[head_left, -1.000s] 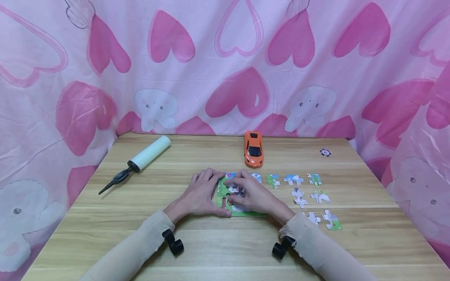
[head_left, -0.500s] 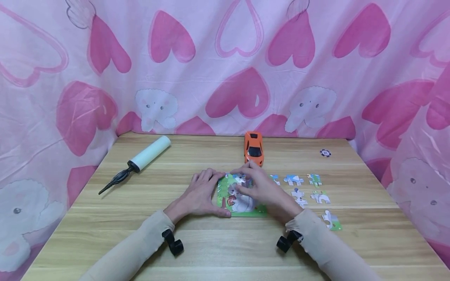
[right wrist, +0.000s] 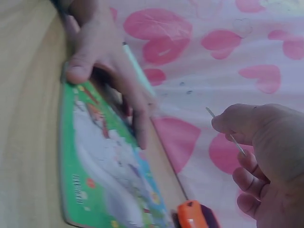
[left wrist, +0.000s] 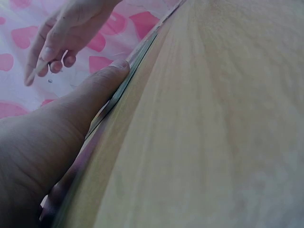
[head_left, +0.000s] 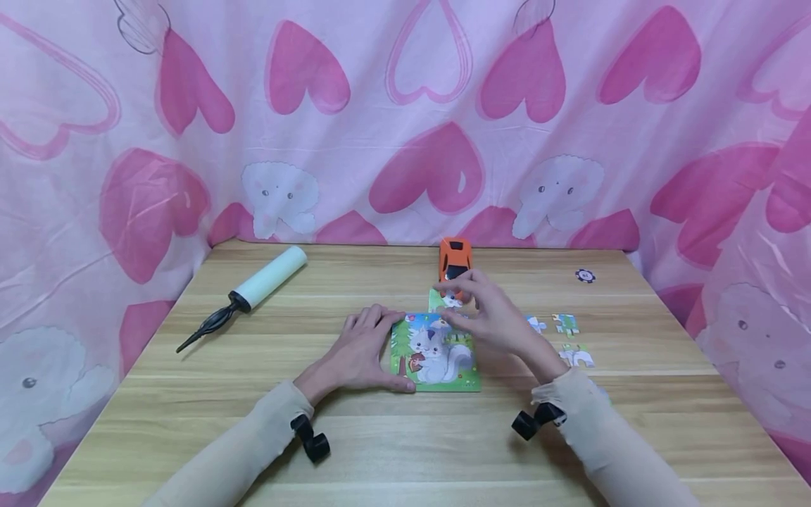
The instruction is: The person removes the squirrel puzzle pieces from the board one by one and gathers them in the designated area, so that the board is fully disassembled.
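Observation:
A jigsaw puzzle [head_left: 443, 366] with a squirrel picture and a green border lies flat in mid-table. My left hand [head_left: 357, 355] rests along its left side, thumb at the near corner and extended fingers at the far one. The left wrist view shows that thumb [left wrist: 107, 83] lying along the puzzle's thin edge. Above the puzzle's far right part, my right hand [head_left: 497, 320] pinches a puzzle piece [head_left: 434, 301] between thumb and fingers. It is lifted clear of the puzzle; from the right wrist the piece [right wrist: 237, 144] appears edge-on, partly covered by the thumb.
Loose puzzle pieces [head_left: 566, 324] lie right of the puzzle, some hidden by my right arm. Behind stands an orange toy car [head_left: 455, 253], partly covered by my right hand. A hand pump [head_left: 269, 276] lies at the left, a small round chip [head_left: 586, 276] at the far right.
My right hand has risen off the puzzle and moved right and away from me, with a piece pinched in it. More of the squirrel picture shows. My left hand has stayed in place.

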Motion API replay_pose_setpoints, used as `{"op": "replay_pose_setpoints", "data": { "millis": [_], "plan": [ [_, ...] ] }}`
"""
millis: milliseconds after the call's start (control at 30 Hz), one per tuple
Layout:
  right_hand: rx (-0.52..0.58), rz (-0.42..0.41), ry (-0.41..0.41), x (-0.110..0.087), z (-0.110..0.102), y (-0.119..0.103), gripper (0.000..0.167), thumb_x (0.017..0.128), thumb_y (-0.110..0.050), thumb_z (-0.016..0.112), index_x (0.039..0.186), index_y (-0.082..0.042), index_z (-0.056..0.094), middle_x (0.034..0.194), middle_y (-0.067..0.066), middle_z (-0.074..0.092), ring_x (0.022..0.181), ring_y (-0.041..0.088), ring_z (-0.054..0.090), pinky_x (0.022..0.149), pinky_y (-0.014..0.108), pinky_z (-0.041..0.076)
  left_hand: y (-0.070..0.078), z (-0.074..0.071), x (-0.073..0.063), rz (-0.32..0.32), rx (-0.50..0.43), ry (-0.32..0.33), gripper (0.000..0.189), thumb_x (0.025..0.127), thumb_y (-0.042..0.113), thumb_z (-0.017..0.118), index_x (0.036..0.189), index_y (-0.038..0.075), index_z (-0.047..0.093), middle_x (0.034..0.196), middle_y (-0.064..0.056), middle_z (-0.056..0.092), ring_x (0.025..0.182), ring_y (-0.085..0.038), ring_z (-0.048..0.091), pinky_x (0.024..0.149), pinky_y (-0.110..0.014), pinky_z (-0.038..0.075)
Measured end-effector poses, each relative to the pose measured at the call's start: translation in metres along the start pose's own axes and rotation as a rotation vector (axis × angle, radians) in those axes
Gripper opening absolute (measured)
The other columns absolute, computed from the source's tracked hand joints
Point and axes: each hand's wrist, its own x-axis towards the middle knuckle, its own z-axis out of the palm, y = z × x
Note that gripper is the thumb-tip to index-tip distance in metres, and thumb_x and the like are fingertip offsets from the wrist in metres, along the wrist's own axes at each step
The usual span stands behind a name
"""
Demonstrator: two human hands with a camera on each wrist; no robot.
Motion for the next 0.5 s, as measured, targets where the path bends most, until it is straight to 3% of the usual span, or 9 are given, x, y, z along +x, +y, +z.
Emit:
{"op": "replay_pose_setpoints", "data": {
  "millis": [167, 500],
  "plan": [
    [-0.006, -0.011, 0.031, 0.0, -0.013, 0.0, 0.046, 0.102, -0.02, 0.085, 0.147, -0.023, 0.073, 0.12, 0.004, 0.058, 0.103, 0.029, 0.054, 0.081, 0.038, 0.043, 0.0, 0.001, -0.001, 0.0, -0.002, 0.006, 0.137, 0.067, 0.1, 0.076, 0.172, 0.02, 0.04, 0.157, -0.003, 0.047, 0.143, -0.025, 0.043, 0.124, -0.056, 0.031],
    [-0.013, -0.003, 0.075, -0.003, -0.036, -0.003, 0.048, 0.103, -0.025, 0.083, 0.149, -0.021, 0.071, 0.119, 0.006, 0.054, 0.107, 0.023, 0.049, 0.088, 0.045, 0.044, 0.0, 0.0, 0.001, -0.007, -0.003, -0.005, 0.137, 0.067, 0.1, 0.076, 0.172, 0.022, 0.039, 0.155, -0.001, 0.047, 0.141, -0.023, 0.042, 0.124, -0.054, 0.031]
  ]
}}
